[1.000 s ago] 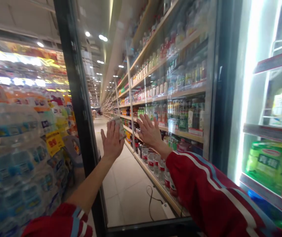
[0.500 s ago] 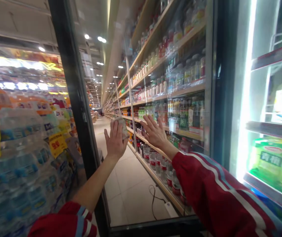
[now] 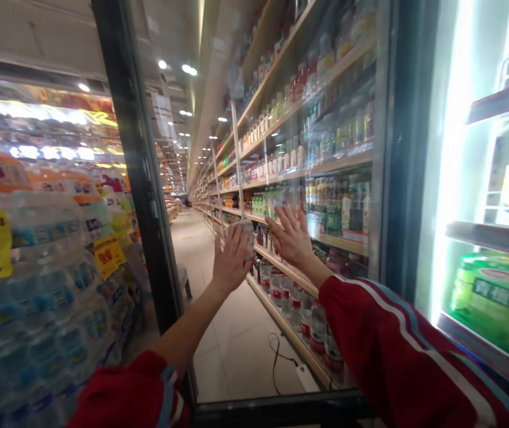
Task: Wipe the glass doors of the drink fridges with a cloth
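A glass cooler door (image 3: pixel 281 148) stands swung out in front of me in a dark frame (image 3: pixel 138 178). My left hand (image 3: pixel 231 261) lies against the glass with a folded pale cloth (image 3: pixel 243 232) pressed under its fingers. My right hand (image 3: pixel 292 238) rests flat on the same pane just to the right, fingers spread and holding nothing. Both arms wear red sleeves with white and blue stripes.
The lit cooler interior (image 3: pixel 490 285) on the right holds green packs and bottles on shelves. Stacked water-bottle packs with yellow price tags (image 3: pixel 35 285) fill the left. Through the glass a long aisle with drink shelves (image 3: pixel 307 178) runs away. A black cable (image 3: pixel 281 362) lies on the tiled floor.
My left hand has slid right with the cloth across the glass, closing on my right hand, which moved slightly right. The view has shifted a little to the left.
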`<action>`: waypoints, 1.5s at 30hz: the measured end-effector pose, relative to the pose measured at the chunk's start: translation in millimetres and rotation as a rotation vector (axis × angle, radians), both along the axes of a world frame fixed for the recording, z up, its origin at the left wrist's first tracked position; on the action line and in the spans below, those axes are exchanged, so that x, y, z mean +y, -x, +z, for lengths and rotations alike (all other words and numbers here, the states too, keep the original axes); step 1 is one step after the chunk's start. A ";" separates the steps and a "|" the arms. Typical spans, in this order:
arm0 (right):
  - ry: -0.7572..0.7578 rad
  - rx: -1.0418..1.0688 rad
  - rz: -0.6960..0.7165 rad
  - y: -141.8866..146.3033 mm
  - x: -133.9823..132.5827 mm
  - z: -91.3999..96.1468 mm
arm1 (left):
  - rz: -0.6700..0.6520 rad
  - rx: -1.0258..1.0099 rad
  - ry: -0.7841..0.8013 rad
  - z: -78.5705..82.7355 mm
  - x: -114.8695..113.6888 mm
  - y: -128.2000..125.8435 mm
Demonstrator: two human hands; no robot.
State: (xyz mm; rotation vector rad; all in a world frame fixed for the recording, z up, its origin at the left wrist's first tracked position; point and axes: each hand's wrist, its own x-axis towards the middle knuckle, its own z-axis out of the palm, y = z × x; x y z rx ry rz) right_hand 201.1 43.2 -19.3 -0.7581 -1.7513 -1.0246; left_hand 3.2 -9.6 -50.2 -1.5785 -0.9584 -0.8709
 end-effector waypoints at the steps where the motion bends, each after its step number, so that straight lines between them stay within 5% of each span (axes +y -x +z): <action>1: -0.006 0.003 -0.001 0.2 -0.2 0.0 | -0.006 0.040 0.011 -3.0 0.5 -4.6; 4: -0.035 0.014 0.008 0.4 -0.4 -0.1 | -0.013 0.099 0.040 -6.6 2.1 -14.5; 11: -0.027 0.037 0.020 -4.3 1.7 -4.0 | 0.037 -0.094 -0.024 17.6 4.8 -10.0; 18: -0.070 0.008 0.003 -19.5 5.4 -6.1 | 0.017 0.099 0.057 -7.2 9.6 -31.8; 26: -0.090 0.048 -0.004 -39.4 11.4 -16.4 | 0.042 -0.050 0.003 9.0 11.1 -37.3; 32: -0.091 0.069 -0.008 -40.1 13.0 -19.1 | -0.005 0.103 0.017 -8.6 12.9 -42.2; 39: -0.106 0.070 -0.003 -40.4 11.8 -18.8 | 0.018 -0.062 -0.037 15.1 20.2 -51.0; 45: -0.060 0.103 0.025 -42.5 14.2 -21.3 | -0.020 0.094 -0.011 -12.4 21.0 -64.8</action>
